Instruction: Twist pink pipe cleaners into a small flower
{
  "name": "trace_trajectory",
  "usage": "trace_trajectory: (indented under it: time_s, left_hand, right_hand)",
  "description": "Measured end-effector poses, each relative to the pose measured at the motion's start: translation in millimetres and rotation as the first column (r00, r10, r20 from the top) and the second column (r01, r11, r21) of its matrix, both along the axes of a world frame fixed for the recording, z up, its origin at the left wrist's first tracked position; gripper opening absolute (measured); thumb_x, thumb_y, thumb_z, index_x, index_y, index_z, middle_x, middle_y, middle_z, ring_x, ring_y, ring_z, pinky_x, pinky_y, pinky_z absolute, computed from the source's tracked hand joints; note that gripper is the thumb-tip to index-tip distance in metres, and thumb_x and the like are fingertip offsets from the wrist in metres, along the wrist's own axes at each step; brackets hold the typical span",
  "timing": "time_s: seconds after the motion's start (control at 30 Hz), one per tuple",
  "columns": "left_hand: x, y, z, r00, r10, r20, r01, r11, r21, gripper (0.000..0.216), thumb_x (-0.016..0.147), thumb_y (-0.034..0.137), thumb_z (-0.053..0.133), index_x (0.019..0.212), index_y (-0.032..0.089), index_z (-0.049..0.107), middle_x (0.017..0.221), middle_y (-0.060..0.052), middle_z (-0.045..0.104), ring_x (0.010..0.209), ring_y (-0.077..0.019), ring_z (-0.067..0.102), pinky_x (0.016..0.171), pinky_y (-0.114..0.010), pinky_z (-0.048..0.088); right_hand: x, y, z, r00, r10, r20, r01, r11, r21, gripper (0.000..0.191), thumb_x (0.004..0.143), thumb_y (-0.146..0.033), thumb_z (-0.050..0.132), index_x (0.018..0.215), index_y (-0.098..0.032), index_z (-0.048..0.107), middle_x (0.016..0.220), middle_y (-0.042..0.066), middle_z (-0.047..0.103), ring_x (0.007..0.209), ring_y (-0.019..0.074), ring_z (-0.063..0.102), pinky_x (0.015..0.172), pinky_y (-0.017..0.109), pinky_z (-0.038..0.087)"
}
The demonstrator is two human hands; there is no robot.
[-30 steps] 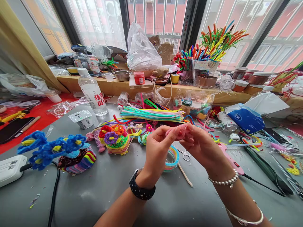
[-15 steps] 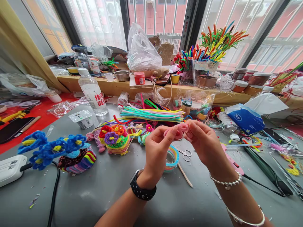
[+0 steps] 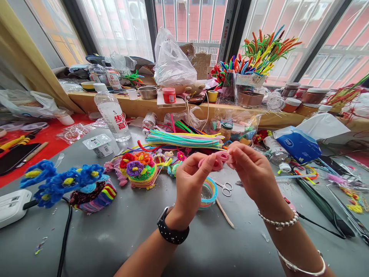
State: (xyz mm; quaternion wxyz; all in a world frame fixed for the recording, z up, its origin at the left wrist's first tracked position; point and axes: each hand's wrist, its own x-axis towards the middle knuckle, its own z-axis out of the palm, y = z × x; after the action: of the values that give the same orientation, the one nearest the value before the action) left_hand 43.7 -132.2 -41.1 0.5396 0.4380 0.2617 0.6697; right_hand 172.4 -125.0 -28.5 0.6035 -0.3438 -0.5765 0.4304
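Both my hands are raised over the grey table [image 3: 121,234] and meet on a small pink pipe-cleaner coil [image 3: 218,159]. My left hand [image 3: 190,184], with a black watch on the wrist, pinches the coil from the left with thumb and fingers. My right hand [image 3: 250,173], with bead and metal bracelets, pinches it from the right. Just below the hands lie a striped pipe-cleaner ring [image 3: 209,192], small scissors [image 3: 226,188] and a wooden stick [image 3: 225,213].
A basket with pipe-cleaner flowers [image 3: 140,169] and a blue-flowered basket [image 3: 86,188] sit to the left. A bundle of pastel pipe cleaners [image 3: 184,139], a water bottle [image 3: 111,111], a blue tissue pack [image 3: 298,144] and a pink glue gun [image 3: 288,202] surround the hands. The wooden sill behind is crowded.
Both hands have shifted slightly up and apart while turning the pink coil; my right wrist has moved a little to the right. Nothing on the table moved.
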Motion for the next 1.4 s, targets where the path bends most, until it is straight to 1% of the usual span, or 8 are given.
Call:
trace_trajectory:
  time_s: [0.13,0.3,0.5,0.87,1.0,1.17,1.3,1.4]
  left_hand:
    - [-0.6,0.6,1.7,1.000,0.006,-0.004,-0.006,1.000,-0.002,0.020,0.071,0.033,0.067,0.059,0.017,0.061,0.061,0.000,0.063,0.061,-0.0106,0.059,0.063,-0.023,0.050]
    - [0.9,-0.3,2.2,0.999,-0.040,0.022,0.040,0.999,-0.006,0.020,0.071,0.031,0.066,0.058,0.017,0.062,0.060,0.001,0.063,0.060,-0.0093,0.058,0.064,-0.022,0.048]
    - [1.4,-1.4,4.6,0.997,-0.053,0.062,0.055,0.998,-0.021,0.021,0.071,0.031,0.067,0.057,0.016,0.061,0.059,0.001,0.062,0.060,-0.0095,0.057,0.064,-0.022,0.049]
    - [3.9,-1.6,2.7,0.991,-0.022,0.135,0.028,0.999,-0.043,0.020,0.070,0.029,0.068,0.057,0.015,0.062,0.058,0.003,0.060,0.057,-0.0062,0.055,0.064,-0.018,0.048]
    - [-1.1,1.1,1.8,0.996,-0.038,0.076,0.038,0.999,0.010,0.016,0.072,0.027,0.066,0.060,0.016,0.064,0.059,0.003,0.061,0.059,-0.0060,0.056,0.062,-0.017,0.048]
    - [-5.4,4.3,0.3,0.998,-0.037,-0.050,0.039,0.999,0.037,0.004,0.070,0.022,0.068,0.071,0.018,0.068,0.068,0.002,0.067,0.063,-0.0074,0.060,0.063,-0.017,0.049]
    - [-3.2,4.4,0.7,0.998,-0.039,-0.049,0.040,0.999,0.021,0.010,0.068,0.020,0.070,0.078,0.020,0.070,0.078,0.002,0.070,0.072,-0.0090,0.063,0.069,-0.017,0.051]
    - [-2.6,4.3,0.6,0.999,-0.017,-0.050,0.018,0.999,0.028,0.007,0.071,0.022,0.068,0.077,0.020,0.070,0.075,0.002,0.070,0.069,-0.0080,0.063,0.066,-0.016,0.051]
  right_hand:
    - [4.0,0.6,0.1,0.996,0.011,0.093,-0.011,1.000,0.005,0.023,0.080,-0.041,0.054,0.070,-0.021,0.061,0.065,-0.002,0.047,0.061,0.0124,0.043,0.060,0.027,0.039]
    - [-1.2,-0.3,-1.0,0.985,0.166,-0.046,-0.169,0.984,-0.057,0.014,0.073,-0.036,0.063,0.072,-0.022,0.059,0.072,-0.002,0.050,0.067,0.0127,0.048,0.063,0.027,0.043]
    - [-2.4,-3.8,3.1,0.998,0.057,-0.001,-0.057,0.997,0.042,0.004,0.071,-0.023,0.068,0.069,-0.022,0.064,0.073,-0.001,0.048,0.070,0.0119,0.047,0.059,0.024,0.042]
    - [-21.5,-5.7,-3.4,0.930,0.149,-0.336,-0.204,0.970,-0.133,0.012,0.072,-0.026,0.065,0.064,-0.019,0.061,0.068,-0.002,0.051,0.067,0.0112,0.049,0.068,0.026,0.042]
    - [-19.0,-4.9,-5.0,0.920,0.212,-0.329,-0.282,0.943,-0.179,0.010,0.073,-0.028,0.065,0.069,-0.020,0.062,0.065,-0.003,0.052,0.066,0.0113,0.048,0.068,0.026,0.041]
    - [-13.3,-2.1,-4.4,0.936,0.146,-0.319,-0.213,0.960,-0.184,0.017,0.076,-0.025,0.063,0.061,-0.019,0.057,0.062,-0.003,0.050,0.063,0.0093,0.046,0.064,0.022,0.040]
    - [-12.2,-1.0,-4.6,0.922,0.124,-0.367,-0.205,0.960,-0.190,0.021,0.075,-0.026,0.063,0.058,-0.018,0.054,0.060,-0.005,0.048,0.058,0.0075,0.042,0.059,0.020,0.039]
    - [-10.7,-1.0,-4.5,0.964,0.081,-0.253,-0.126,0.978,-0.168,0.017,0.076,-0.029,0.063,0.063,-0.019,0.058,0.062,-0.005,0.049,0.059,0.0071,0.044,0.060,0.019,0.041]
